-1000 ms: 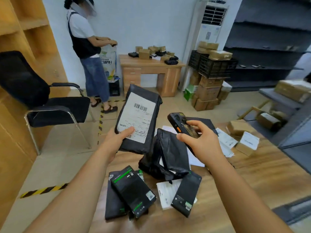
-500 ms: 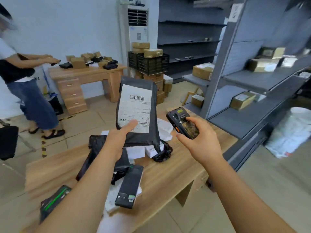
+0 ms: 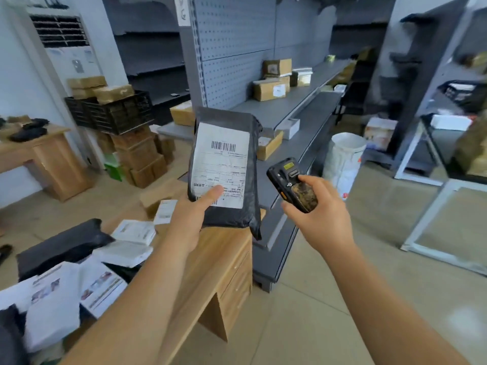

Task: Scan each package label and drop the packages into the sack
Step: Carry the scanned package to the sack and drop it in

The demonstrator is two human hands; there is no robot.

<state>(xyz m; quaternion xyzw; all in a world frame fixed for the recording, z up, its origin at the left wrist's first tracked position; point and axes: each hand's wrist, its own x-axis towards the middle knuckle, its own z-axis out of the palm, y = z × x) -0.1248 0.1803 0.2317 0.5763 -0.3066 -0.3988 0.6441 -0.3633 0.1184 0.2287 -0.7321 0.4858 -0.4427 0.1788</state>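
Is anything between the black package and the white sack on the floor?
The right hand holding the scanner sits roughly on the line from the black package, gripped by the left hand, to the white sack. Beyond it only bare floor shows beside the grey shelving.

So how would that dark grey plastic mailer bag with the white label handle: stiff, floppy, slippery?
The dark grey plastic mailer bag stands upright from a bottom-edge grip by the left hand, so probably light with fairly firm contents. Its loose lower corner suggests floppy film. The glossy plastic may be slippery.

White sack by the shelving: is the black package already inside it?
No. The black package is held up by the left hand above the desk corner, apart from the white sack standing on the floor.
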